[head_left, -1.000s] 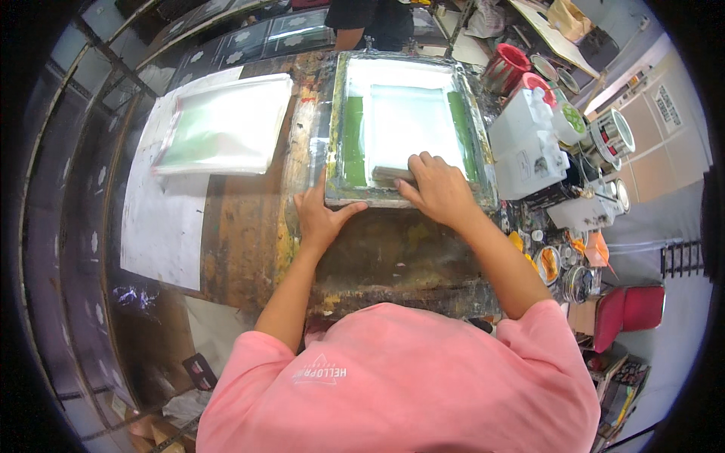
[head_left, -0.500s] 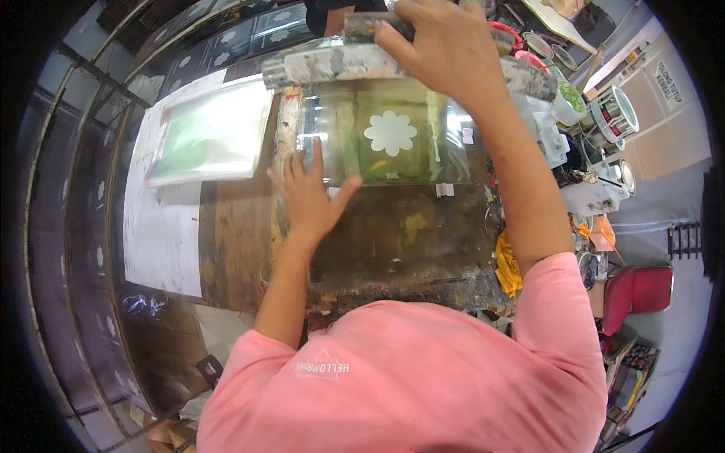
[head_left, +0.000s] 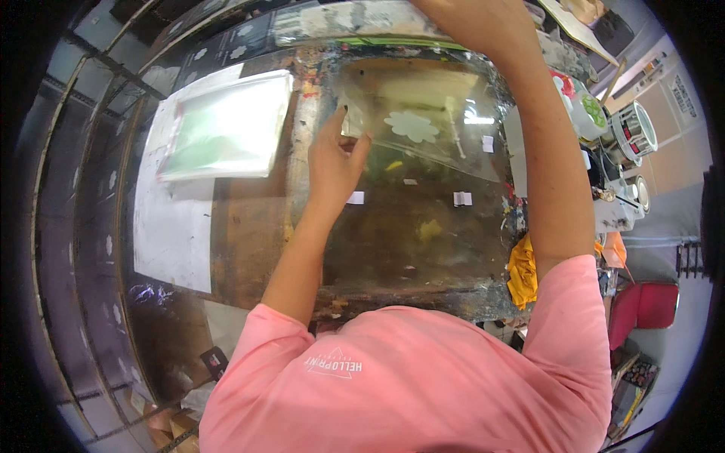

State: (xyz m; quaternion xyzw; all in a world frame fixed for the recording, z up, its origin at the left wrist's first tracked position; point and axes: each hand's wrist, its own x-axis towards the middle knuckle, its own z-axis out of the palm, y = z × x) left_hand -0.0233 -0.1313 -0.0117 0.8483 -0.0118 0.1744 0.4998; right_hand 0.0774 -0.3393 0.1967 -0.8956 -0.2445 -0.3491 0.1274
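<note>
A clear plastic sheet printed with a white flower shape lies tilted on the dark work board, its left edge lifted. My left hand pinches that edge between thumb and fingers. At the top of the view my right hand is at a paint-smeared frame, which looks like a printing screen and is raised over the far edge of the board. The fingers of my right hand are cut off by the picture's edge. Small white tabs are stuck on the board.
To the left, a stack of clear plastic sheets rests on white paper. A metal rack runs along the left side. On the right are paint cans, a yellow cloth and a red chair.
The frame has moved farther up and away with my right hand. My left hand has gone from spread fingers to pinching the sheet's edge, and the flower-printed sheet is now lifted and skewed.
</note>
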